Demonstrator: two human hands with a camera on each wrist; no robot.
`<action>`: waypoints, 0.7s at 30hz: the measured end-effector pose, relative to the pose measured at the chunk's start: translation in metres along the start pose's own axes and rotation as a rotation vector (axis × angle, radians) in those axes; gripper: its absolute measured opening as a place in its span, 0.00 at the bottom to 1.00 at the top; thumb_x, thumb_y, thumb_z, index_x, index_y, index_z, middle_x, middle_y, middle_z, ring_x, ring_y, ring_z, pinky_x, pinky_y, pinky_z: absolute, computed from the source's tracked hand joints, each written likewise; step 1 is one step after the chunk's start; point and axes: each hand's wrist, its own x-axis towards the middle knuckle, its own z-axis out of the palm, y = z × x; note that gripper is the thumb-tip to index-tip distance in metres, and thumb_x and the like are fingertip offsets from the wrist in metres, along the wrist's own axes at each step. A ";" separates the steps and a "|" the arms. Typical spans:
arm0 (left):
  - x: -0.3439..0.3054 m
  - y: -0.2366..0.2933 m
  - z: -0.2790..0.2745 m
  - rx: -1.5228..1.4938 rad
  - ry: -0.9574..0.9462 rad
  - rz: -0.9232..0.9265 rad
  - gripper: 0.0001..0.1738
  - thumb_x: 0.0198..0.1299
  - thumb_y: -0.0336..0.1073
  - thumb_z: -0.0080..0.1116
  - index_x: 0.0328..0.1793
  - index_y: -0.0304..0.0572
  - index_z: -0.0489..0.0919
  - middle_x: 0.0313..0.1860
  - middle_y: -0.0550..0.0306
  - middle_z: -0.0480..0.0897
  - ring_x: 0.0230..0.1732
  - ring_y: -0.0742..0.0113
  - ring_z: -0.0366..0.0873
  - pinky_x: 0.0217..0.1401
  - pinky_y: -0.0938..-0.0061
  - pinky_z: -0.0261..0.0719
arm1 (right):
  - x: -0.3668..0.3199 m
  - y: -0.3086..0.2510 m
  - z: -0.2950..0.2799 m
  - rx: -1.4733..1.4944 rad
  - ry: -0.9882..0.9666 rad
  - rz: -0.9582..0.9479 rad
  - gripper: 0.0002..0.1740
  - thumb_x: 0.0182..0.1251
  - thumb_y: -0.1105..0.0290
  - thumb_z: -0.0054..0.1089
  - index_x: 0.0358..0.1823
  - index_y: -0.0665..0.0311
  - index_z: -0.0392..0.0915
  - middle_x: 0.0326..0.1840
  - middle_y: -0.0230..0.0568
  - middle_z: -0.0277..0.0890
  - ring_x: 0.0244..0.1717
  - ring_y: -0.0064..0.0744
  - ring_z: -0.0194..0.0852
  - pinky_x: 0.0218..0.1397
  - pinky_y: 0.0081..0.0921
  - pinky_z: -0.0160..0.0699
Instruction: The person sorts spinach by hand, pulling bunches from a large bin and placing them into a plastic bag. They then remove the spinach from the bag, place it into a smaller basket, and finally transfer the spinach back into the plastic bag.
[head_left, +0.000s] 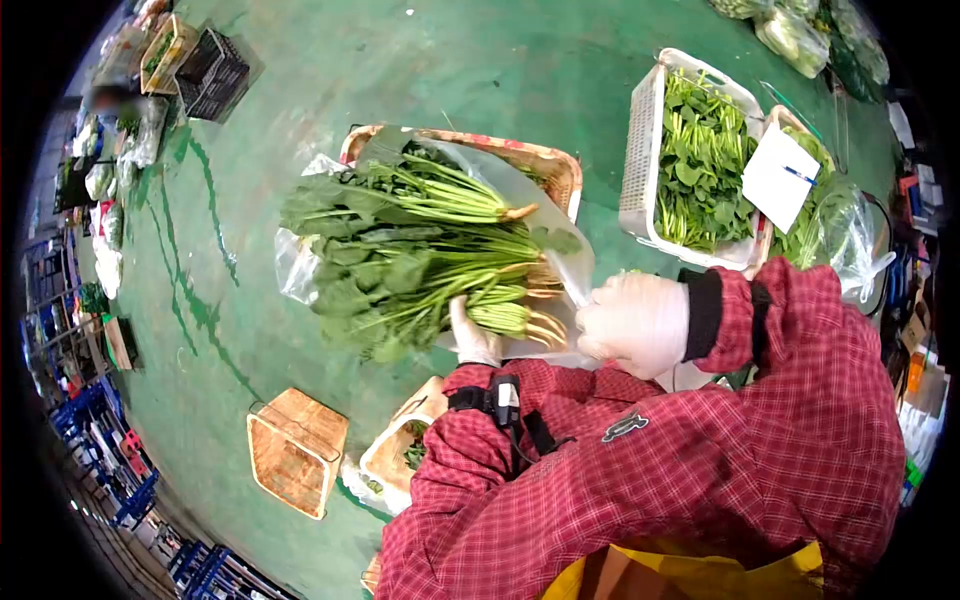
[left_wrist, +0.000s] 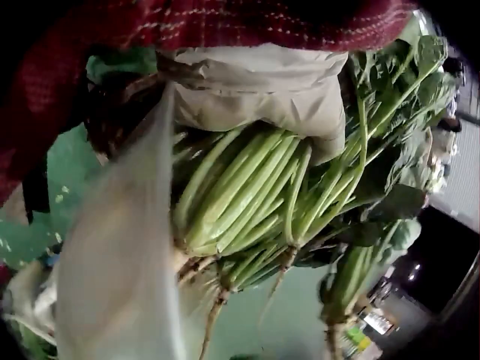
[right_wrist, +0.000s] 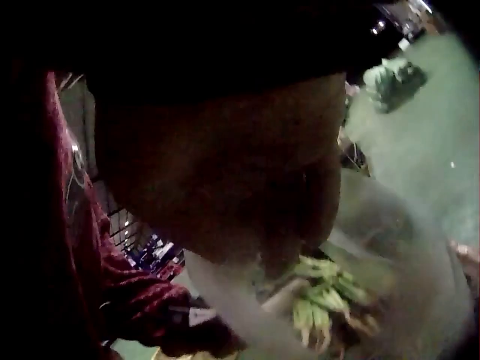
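Leafy greens (head_left: 400, 255), like spinach with pale pinkish roots, lie in several bunches across a clear plastic bag (head_left: 565, 225). My gloved left hand (head_left: 476, 336) grips the nearest bunch, its thumb over the stems and its other fingers hidden beneath. In the left wrist view those stems (left_wrist: 244, 199) come out below the glove, roots pointing down, with the bag (left_wrist: 116, 247) alongside. My right hand (head_left: 635, 320), also gloved, pinches the bag's edge right of the roots. The right wrist view is dark, with the bag's film (right_wrist: 409, 259) stretching from that hand around the root ends (right_wrist: 322, 304).
A wicker basket (head_left: 562, 180) stands beneath and behind the greens. At the right is a white crate (head_left: 640, 165) of leafy greens, beside a paper sheet (head_left: 775, 190) with a pen on it. An orange-toned basket (head_left: 290, 455) and a smaller container (head_left: 385, 455) stand at lower left.
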 end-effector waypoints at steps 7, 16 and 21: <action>-0.003 -0.032 -0.055 0.221 0.192 -0.363 0.21 0.66 0.46 0.49 0.58 0.41 0.74 0.49 0.49 0.81 0.45 0.55 0.80 0.52 0.56 0.79 | 0.009 -0.015 0.028 -0.078 0.197 -0.047 0.07 0.40 0.67 0.61 0.23 0.61 0.79 0.27 0.39 0.75 0.34 0.41 0.78 0.41 0.32 0.76; -0.057 0.051 0.058 2.282 -0.627 -0.313 0.34 0.58 0.57 0.58 0.60 0.38 0.76 0.55 0.38 0.79 0.61 0.48 0.74 0.62 0.64 0.70 | -0.016 0.003 0.017 -0.085 0.106 0.518 0.07 0.48 0.73 0.59 0.30 0.62 0.81 0.33 0.48 0.78 0.36 0.49 0.82 0.35 0.40 0.81; -0.047 0.107 0.157 2.601 -0.431 1.139 0.61 0.33 0.53 0.76 0.77 0.62 0.55 0.76 0.42 0.55 0.78 0.42 0.47 0.73 0.38 0.47 | -0.026 0.005 0.003 -0.138 0.059 0.511 0.07 0.51 0.72 0.59 0.32 0.60 0.81 0.33 0.45 0.78 0.35 0.46 0.83 0.33 0.38 0.81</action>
